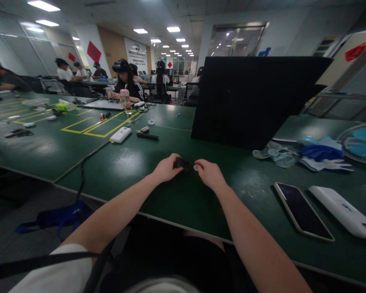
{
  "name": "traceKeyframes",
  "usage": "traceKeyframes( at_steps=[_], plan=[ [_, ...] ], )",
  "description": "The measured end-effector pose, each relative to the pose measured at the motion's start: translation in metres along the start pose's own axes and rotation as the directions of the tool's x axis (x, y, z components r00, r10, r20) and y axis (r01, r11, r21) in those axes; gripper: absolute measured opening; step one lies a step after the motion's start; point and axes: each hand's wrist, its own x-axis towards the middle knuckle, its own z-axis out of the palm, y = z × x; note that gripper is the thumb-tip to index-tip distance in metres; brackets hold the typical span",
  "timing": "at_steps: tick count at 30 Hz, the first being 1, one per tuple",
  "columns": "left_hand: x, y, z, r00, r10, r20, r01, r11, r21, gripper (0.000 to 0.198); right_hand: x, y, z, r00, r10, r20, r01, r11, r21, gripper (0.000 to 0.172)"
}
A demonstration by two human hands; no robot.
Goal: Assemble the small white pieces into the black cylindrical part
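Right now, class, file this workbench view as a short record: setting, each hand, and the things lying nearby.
Setting: green table in a shared workroom, other people seated at tables farther back
Left hand: closed on a small black part
Right hand: fingertips at a small pale round piece, beside the black part
Behind hands: black panel, leaning
Right side: dark phone, face up; white case; blue gloves; fan
Left side: white device
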Motion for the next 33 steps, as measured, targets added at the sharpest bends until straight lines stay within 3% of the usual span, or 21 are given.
traceKeyframes(
  at_steps=[5,10,14,17,19,22,24,26,28,31,33],
  plan=[
    [-0.001,0.006,-0.001,1.000,0.021,0.023,-0.022,0.999,0.042,0.051,-0.005,-0.015,0.000,0.981,-0.148,-0.126,0.150,0.989,0.012,0.027],
    [-0.003,0.010,-0.001,0.994,0.085,0.067,-0.087,0.996,0.027,0.048,-0.008,-0.032,0.003,0.944,-0.327,-0.040,0.325,0.944,-0.058,0.026],
    [-0.003,0.010,0.000,0.992,0.106,0.066,-0.109,0.993,0.045,0.048,-0.007,-0.034,0.007,0.932,-0.362,0.006,0.358,0.919,-0.166,0.029],
    [-0.002,0.011,-0.001,0.995,0.082,0.059,-0.087,0.994,0.072,0.050,-0.007,-0.032,0.004,0.926,-0.369,-0.079,0.348,0.916,-0.199,0.027],
    [-0.002,0.012,-0.001,0.996,0.070,0.049,-0.074,0.994,0.084,0.050,-0.006,-0.029,-0.006,0.931,-0.317,-0.179,0.282,0.939,-0.199,0.027],
    [-0.003,0.011,-0.002,0.998,0.065,0.021,-0.067,0.994,0.088,0.048,-0.006,-0.017,-0.027,0.962,-0.112,-0.248,0.066,0.980,-0.186,0.035],
    [-0.002,0.010,-0.003,0.998,0.055,-0.004,-0.055,0.995,0.082,0.047,-0.005,-0.005,-0.039,0.995,0.033,-0.089,-0.051,0.977,-0.209,0.049],
    [-0.002,0.008,-0.004,0.999,0.034,-0.029,-0.032,0.997,0.074,0.046,-0.004,0.008,-0.044,0.990,0.102,0.098,-0.075,0.967,-0.245,0.058],
    [-0.001,0.007,-0.004,0.999,0.018,-0.042,-0.015,0.998,0.067,0.046,-0.003,0.017,-0.043,0.967,0.147,0.210,-0.083,0.955,-0.286,0.052],
    [0.001,0.004,-0.004,0.999,0.016,-0.036,-0.014,0.998,0.057,0.045,0.000,0.021,-0.035,0.955,0.179,0.237,-0.109,0.954,-0.281,0.028],
    [0.001,0.003,-0.003,0.999,0.027,-0.029,-0.025,0.998,0.055,0.047,0.001,0.017,-0.031,0.968,0.155,0.199,-0.107,0.966,-0.234,0.023]
  ],
)
